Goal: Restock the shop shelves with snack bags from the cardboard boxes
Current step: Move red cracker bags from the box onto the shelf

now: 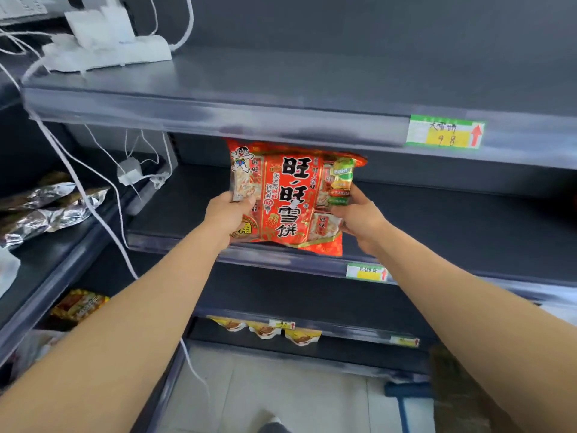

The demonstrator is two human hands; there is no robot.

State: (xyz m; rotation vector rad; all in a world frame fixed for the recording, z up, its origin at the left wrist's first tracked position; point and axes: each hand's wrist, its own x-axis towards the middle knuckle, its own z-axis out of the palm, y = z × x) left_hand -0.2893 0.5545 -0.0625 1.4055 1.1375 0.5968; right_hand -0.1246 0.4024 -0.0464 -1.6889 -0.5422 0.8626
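A large red snack bag [290, 198] with big black and white characters stands upright at the front of the middle grey shelf [437, 232], its top edge just under the shelf above. My left hand [229, 218] grips its left side, fingers curled round the edge. My right hand [359, 218] grips its right side, below a green patch on the bag. Both arms reach forward from the bottom of the view. The bag's lower right corner hangs slightly over the shelf's front lip.
The top shelf [281, 85] carries a white power strip [106, 51] with cables hanging down the left. Silver foil bags [43, 210] lie on the left-hand shelving. Yellow pouches [265, 331] hang on the low shelf. Price labels [445, 131] sit on the shelf edges.
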